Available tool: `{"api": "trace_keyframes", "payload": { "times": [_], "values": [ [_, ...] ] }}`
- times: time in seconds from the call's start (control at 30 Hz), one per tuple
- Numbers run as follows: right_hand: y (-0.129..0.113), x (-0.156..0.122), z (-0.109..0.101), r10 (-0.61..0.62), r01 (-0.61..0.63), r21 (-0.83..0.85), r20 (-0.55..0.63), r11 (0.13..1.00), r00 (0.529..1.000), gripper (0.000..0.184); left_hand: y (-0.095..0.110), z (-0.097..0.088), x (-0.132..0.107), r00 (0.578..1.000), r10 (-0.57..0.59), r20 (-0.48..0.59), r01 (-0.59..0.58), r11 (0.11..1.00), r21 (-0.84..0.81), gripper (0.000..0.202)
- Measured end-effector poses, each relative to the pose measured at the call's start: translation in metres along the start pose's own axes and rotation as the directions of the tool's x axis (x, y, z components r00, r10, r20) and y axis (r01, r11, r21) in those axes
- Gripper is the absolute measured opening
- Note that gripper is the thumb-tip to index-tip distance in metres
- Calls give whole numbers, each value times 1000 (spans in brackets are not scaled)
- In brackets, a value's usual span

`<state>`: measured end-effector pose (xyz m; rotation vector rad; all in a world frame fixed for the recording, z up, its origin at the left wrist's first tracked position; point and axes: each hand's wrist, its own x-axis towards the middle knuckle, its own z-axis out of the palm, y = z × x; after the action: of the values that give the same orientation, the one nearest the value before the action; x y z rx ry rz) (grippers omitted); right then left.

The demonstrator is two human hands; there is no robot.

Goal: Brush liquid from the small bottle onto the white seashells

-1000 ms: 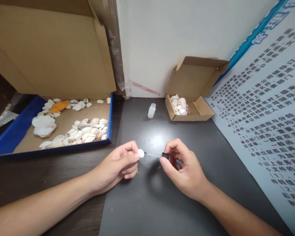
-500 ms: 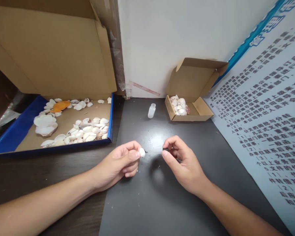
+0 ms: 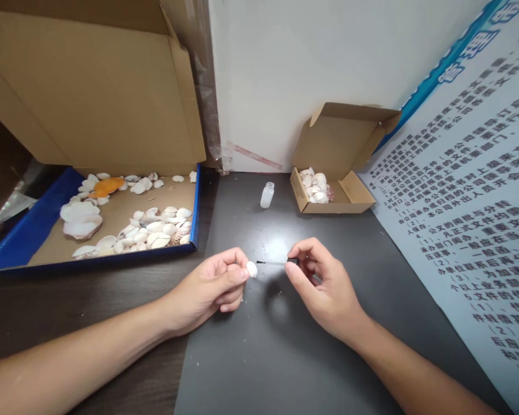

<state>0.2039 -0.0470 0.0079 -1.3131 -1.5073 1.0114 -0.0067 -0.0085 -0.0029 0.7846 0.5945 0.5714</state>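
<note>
Between thumb and forefinger, my left hand [image 3: 222,279] pinches a small white seashell [image 3: 252,269] above the dark grey mat. My right hand [image 3: 318,282] is closed on the black cap of a thin applicator brush [image 3: 271,263]. The brush lies almost level, its clear stem pointing left and its dark tip just off the shell's right edge. Whether the tip touches the shell I cannot make out. Beyond both hands, a small uncapped bottle [image 3: 267,196] with whitish contents stands upright on the mat.
At the left sits a large blue-edged cardboard box [image 3: 194,216], lid raised, holding many seashells [image 3: 155,227]. A smaller open carton [image 3: 350,202] with shells [image 3: 315,185] stands at the back right. A white wall [image 3: 294,80] and a printed board [image 3: 467,190] bound the mat [image 3: 237,369].
The brush's stem now shows plainly between the hands, where it was faint before. Both hands have barely moved and keep their grips.
</note>
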Motion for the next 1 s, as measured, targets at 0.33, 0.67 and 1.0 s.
{"api": "trace_keyframes", "payload": {
  "times": [0.33, 0.67, 1.0],
  "values": [
    [-1, 0, 0, 39, -39, 82, 7, 996, 999, 7, 0, 0, -1, 1000, -7, -8, 7, 1000, 0, 26],
    [2, 3, 1, 68, -71, 172, 25, 982, 997, 12, -2, -1, -1, 1000, -10, 8, 10, 1000, 2, 29],
    [1, 2, 2, 87, -86, 140, -2, 986, 996, 12, -2, 0, -1, 1000, -18, 6, 18, 999, 33, 31]
  ]
}}
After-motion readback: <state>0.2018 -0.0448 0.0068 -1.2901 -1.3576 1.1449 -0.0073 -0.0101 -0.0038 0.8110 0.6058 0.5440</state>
